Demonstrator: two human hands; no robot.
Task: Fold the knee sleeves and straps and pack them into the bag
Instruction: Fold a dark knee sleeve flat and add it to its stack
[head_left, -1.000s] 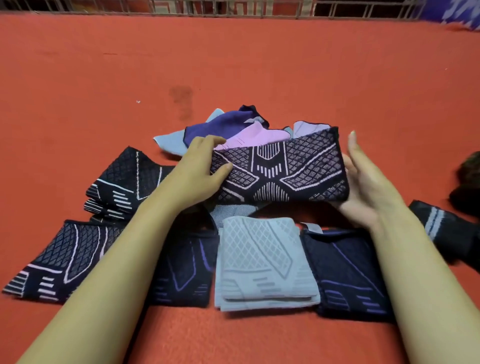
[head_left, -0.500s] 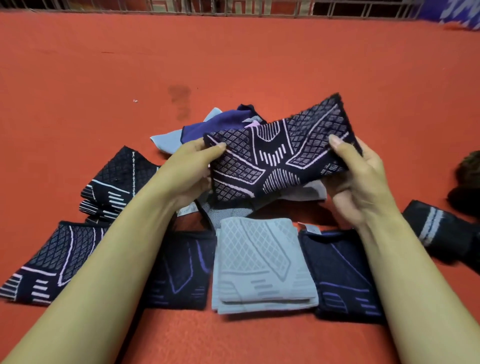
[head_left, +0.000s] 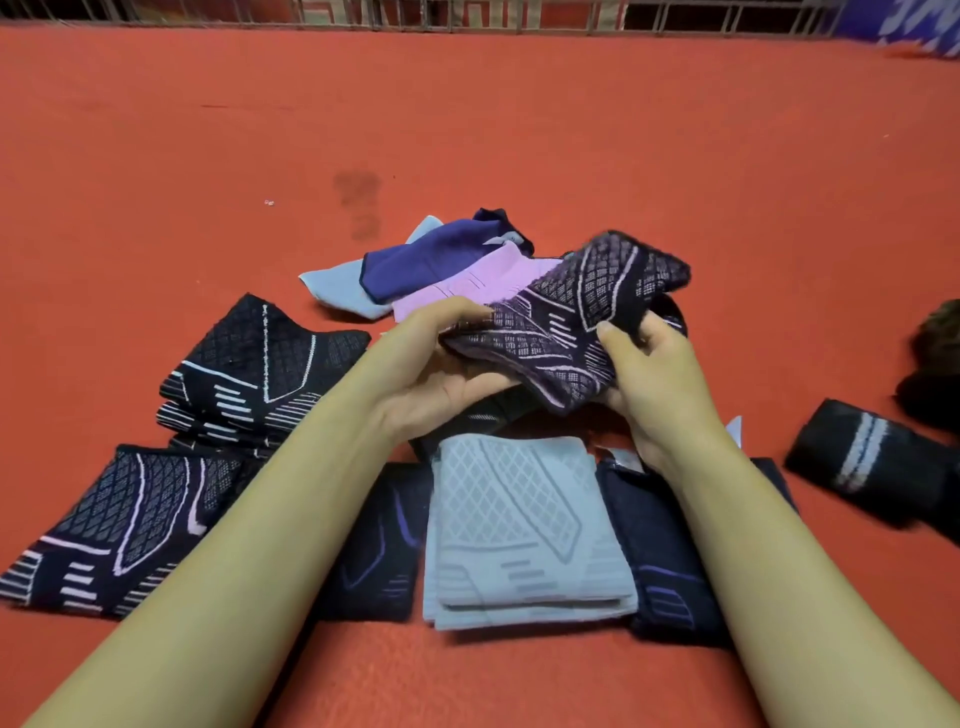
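Big red mat under everything. On it, near me, a row of folded knee sleeves: a black-and-pink pair on the left, a grey one in the middle, dark navy ones beside it. Behind them sits a loose pile of blue and lilac sleeves. Above that I've got the black-pink sleeve lifted, left hand and right hand both with fingers curled, gripping its ends.
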